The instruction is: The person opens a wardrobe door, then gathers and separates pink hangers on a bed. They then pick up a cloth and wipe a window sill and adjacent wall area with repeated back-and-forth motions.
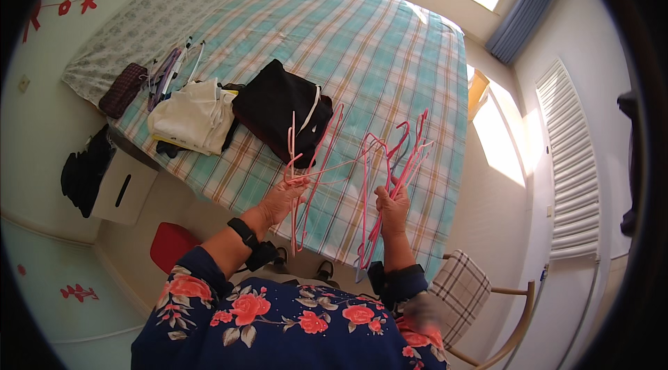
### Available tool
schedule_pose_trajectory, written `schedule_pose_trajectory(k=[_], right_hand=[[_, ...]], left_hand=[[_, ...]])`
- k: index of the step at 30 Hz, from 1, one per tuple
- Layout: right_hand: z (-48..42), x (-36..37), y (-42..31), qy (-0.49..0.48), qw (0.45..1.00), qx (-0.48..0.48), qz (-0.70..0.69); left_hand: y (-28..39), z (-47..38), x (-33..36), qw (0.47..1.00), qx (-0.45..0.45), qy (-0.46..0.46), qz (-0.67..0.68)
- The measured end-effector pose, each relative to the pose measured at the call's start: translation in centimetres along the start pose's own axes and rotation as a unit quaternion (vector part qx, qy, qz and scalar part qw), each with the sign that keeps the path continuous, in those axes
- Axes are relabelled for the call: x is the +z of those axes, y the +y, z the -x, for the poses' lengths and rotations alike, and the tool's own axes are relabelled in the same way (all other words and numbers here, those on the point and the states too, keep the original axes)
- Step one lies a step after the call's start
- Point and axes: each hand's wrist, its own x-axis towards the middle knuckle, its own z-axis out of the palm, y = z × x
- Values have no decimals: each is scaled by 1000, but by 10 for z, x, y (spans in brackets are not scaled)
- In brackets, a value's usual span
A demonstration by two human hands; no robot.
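My left hand (283, 202) grips pink clothes hangers (312, 193) by their hook end, above the near edge of the bed. My right hand (392, 204) is closed around a bunch of hangers (377, 224), mostly pink, with a grey-blue one among them. A thin pink hanger bar spans the gap between the two hands. Beyond my left hand lies a folded black garment (279, 109) with a white stripe. Left of it is a stack of folded white clothes (195, 115), with yellow and black fabric showing at its edges.
A plaid sheet (334, 36) covers the bed. More hangers (169, 75) and a dark checked bundle (122, 91) lie at its left. A white box (128, 187) with black cloth (86, 174), a red stool (169, 247) and a chair (462, 292) stand nearby.
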Motion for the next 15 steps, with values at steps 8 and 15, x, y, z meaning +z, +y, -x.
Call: schedule_pose_trajectory(k=[8,15], right_hand=[[-4,4,27,-47,991,117,-39],[-2,33,28,-60,965,255,-26]], left_hand=[[-13,6,26,997,-12,-38,-59],[-33,3,43,991,-26,-56,-117]])
